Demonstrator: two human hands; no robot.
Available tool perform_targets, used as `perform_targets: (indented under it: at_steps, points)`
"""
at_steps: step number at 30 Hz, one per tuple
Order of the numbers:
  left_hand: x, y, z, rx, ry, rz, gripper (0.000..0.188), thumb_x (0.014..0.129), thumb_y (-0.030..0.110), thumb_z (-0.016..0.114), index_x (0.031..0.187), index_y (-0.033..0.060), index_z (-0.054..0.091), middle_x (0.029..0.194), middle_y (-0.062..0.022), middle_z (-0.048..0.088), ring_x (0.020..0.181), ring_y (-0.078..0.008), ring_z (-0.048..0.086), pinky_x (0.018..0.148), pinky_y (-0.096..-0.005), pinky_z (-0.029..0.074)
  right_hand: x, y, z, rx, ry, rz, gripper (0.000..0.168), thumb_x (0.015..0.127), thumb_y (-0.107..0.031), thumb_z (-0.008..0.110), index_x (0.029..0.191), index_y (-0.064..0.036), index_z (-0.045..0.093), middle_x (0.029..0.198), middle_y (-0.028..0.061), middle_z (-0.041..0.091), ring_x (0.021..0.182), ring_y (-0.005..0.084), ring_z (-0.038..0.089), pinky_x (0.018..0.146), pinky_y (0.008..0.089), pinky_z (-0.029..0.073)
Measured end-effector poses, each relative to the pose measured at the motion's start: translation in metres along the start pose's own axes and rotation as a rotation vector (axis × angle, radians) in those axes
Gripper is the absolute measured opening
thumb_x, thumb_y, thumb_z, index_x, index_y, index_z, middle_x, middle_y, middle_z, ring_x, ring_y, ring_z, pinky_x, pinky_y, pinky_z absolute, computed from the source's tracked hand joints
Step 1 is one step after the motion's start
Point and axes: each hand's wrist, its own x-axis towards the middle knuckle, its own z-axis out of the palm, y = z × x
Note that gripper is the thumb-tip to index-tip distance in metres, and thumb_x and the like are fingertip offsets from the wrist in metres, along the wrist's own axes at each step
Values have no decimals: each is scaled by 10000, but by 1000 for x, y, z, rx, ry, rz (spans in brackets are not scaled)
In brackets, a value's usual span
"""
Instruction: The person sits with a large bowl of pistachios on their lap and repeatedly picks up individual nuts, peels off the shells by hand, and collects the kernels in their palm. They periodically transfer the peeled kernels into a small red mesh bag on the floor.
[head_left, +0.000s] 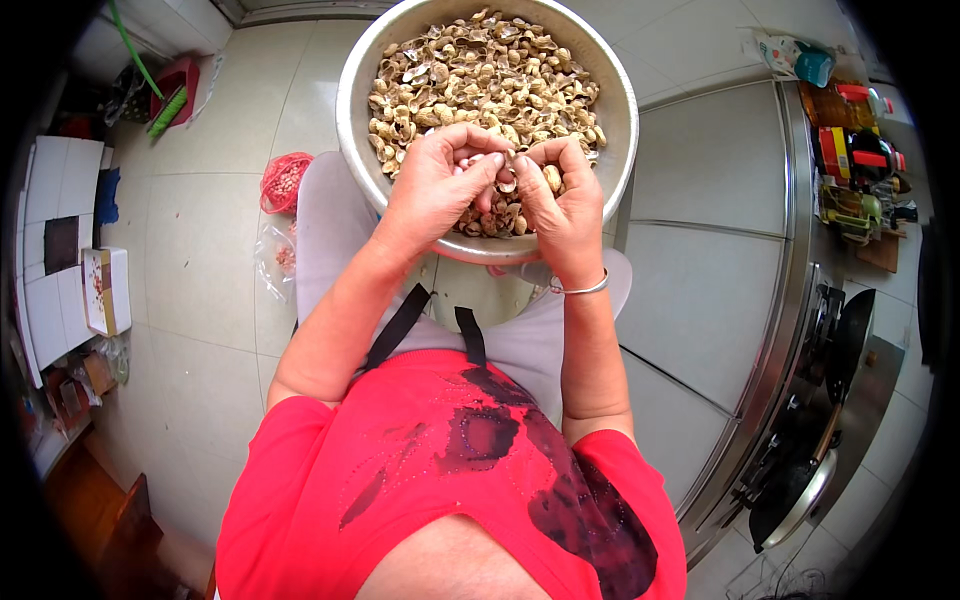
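A wide metal basin (351, 142) in front of me is filled with peanut shells and peanuts (480, 75). Over its near side, my left hand (442, 180) and my right hand (562, 199) meet at the fingertips. Between the two thumbs is a small piece of peanut shell (511, 156), partly covered by the fingers. Pink shelled peanut kernels (466, 162) show inside my curled left fingers. My right hand also keeps an unshelled peanut (553, 178) in its bent fingers. Darker shell bits (491, 223) lie below the hands, against the near wall.
On the floor to the left are a red mesh bag (285, 182) of kernels and a clear plastic bag (276, 259). A green brush (168, 111) rests by a red dustpan (184, 79). Cabinets (705, 165) stand at the right, with bottles (847, 150) and a wok (851, 337) above.
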Motion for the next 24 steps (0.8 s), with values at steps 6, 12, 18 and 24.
perform_targets:
  at_steps: [6,12,18,24]
  points:
    - [-1,11,-3,249,75,92,217,961,56,568,1141,6,678,697,13,613,532,-19,487,473,-176,403,4,-5,-3,510,-59,275,363,1032,-330,484,1156,-11,607,699,-9,526,462,41,422,396,168,294]
    - [-7,6,13,108,-19,195,166,963,50,561,1081,-8,661,794,-21,665,602,-27,569,532,-199,464,6,-4,-5,718,-95,417,504,1046,-418,398,1295,2,519,703,6,545,456,50,424,383,170,302]
    - [-19,13,24,370,9,147,141,870,67,690,982,-18,680,667,-33,644,552,-43,582,525,-207,460,3,5,5,591,-117,341,489,1054,-405,375,1254,12,534,752,60,635,456,29,433,388,176,331]
    - [-18,2,17,133,14,25,109,895,23,669,995,-10,639,738,14,622,604,-39,574,540,-192,449,3,-5,4,650,-37,472,413,1051,-368,404,1153,-12,586,763,67,631,466,55,489,377,172,341]
